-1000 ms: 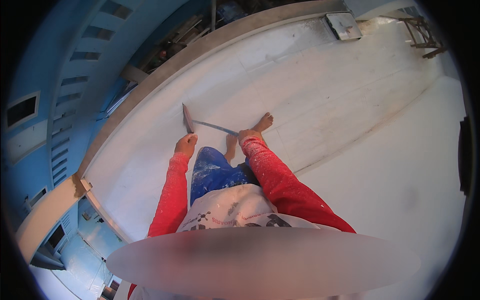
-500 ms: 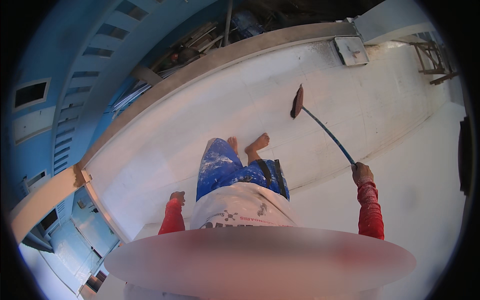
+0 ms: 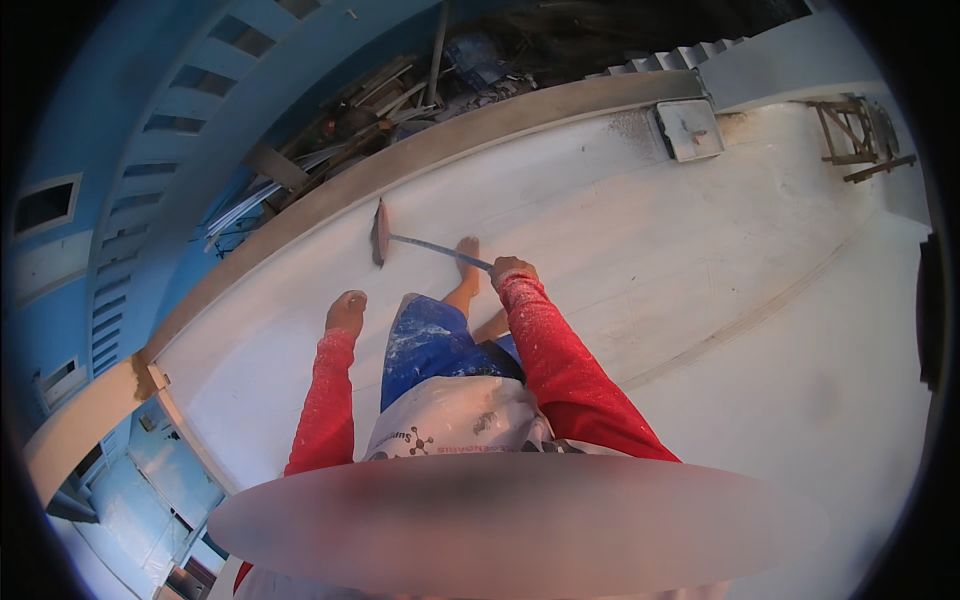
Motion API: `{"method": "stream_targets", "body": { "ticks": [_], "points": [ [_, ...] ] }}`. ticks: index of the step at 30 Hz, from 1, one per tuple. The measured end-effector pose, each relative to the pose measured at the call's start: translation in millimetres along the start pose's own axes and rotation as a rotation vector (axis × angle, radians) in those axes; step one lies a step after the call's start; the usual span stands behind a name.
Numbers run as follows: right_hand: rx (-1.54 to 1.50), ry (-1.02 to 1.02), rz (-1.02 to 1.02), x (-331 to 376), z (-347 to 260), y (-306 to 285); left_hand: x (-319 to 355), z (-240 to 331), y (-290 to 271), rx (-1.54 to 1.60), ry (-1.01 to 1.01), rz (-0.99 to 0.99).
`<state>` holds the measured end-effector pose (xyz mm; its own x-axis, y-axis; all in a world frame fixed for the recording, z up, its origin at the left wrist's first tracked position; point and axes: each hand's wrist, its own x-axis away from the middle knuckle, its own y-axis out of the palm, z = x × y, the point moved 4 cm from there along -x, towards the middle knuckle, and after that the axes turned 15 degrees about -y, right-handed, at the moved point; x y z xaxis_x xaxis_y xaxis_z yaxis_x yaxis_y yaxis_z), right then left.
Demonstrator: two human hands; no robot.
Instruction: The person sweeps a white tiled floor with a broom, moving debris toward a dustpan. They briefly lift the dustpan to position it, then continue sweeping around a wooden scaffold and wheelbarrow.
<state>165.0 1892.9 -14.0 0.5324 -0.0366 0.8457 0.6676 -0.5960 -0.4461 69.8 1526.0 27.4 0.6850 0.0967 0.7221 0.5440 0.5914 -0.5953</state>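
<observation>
My right hand (image 3: 514, 266) grips the end of the broom (image 3: 381, 235) handle; my left hand (image 3: 346, 312) is apart from it, its fingers too unclear to tell whether curled. The broom's head is over the pale floor (image 3: 590, 250), left of my feet (image 3: 468, 252), near the ledge (image 3: 560, 103). Farther right sits a tray (image 3: 690, 142).

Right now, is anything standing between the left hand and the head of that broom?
Nothing visible stands in the way: only white floor shows between the left hand and the broom head. The right hand grips the broom handle.
</observation>
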Motion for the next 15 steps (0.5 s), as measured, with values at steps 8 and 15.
{"method": "stream_targets", "body": {
  "ticks": [8, 15],
  "points": [
    [-0.095, 0.434, 0.173, 174.7, 275.1, -34.3, -73.5, -121.3, -34.6, -0.136, -0.426, -0.247],
    [0.060, 0.696, 0.179, 332.3, 299.6, -88.7, -119.7, -95.4, -23.2, -0.466, -0.292, -0.288]
  ]
}}
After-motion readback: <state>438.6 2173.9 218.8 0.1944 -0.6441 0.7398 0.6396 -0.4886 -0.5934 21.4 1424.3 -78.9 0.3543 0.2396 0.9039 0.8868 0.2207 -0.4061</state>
